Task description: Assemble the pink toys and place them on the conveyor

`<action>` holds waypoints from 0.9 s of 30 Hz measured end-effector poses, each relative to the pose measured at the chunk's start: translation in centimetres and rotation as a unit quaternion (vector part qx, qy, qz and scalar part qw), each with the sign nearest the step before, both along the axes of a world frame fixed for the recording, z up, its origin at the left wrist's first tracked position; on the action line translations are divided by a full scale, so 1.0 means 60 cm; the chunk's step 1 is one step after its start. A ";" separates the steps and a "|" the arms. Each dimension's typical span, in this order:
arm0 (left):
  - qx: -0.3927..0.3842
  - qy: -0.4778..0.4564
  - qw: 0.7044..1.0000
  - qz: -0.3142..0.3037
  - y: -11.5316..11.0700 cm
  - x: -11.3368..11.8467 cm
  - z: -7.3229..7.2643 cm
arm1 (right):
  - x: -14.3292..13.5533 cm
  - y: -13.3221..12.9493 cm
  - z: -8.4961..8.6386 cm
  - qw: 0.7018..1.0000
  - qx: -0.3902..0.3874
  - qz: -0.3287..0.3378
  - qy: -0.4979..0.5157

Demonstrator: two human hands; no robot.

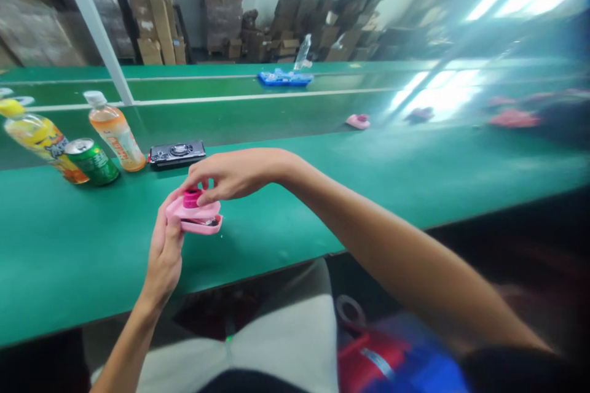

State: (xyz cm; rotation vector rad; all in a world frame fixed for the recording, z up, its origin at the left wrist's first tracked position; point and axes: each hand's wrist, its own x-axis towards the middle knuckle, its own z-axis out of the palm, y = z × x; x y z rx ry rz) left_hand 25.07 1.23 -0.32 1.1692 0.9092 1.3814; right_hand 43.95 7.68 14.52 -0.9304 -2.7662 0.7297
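A pink plastic case, shaped like a toy camera, is held above the green table. Its two halves gape at the right side, and small parts show inside. My left hand grips the case by its left end. From above, my right hand has its fingers closed around the dark pink round knob on top of the case. Just behind my hands lies a black phone-like device on the table.
Two drink bottles and a green can stand at the left. Beyond are a pink piece, blurred pink pieces at right, a blue tray and a clear bottle. The table's front edge runs below my hands.
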 end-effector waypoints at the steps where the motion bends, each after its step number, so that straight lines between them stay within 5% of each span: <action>1: 0.001 -0.031 1.000 0.003 -0.001 0.005 0.002 | -0.001 -0.010 -0.006 0.997 0.038 -0.056 0.032; 4: -0.014 -0.136 0.991 0.011 -0.004 0.023 0.007 | -0.003 -0.054 -0.048 0.959 0.088 -0.230 0.140; 10: -0.073 -0.278 0.958 -0.013 -0.009 0.051 0.017 | -0.024 -0.115 -0.150 0.873 -0.033 -0.386 0.297; 20: -0.074 -0.225 0.970 0.058 -0.013 0.082 -0.001 | -0.039 -0.124 -0.181 0.829 -0.069 -0.408 0.377; 27: -0.124 -0.404 0.905 0.053 -0.021 0.106 0.026 | -0.060 -0.129 -0.204 0.795 -0.007 -0.457 0.399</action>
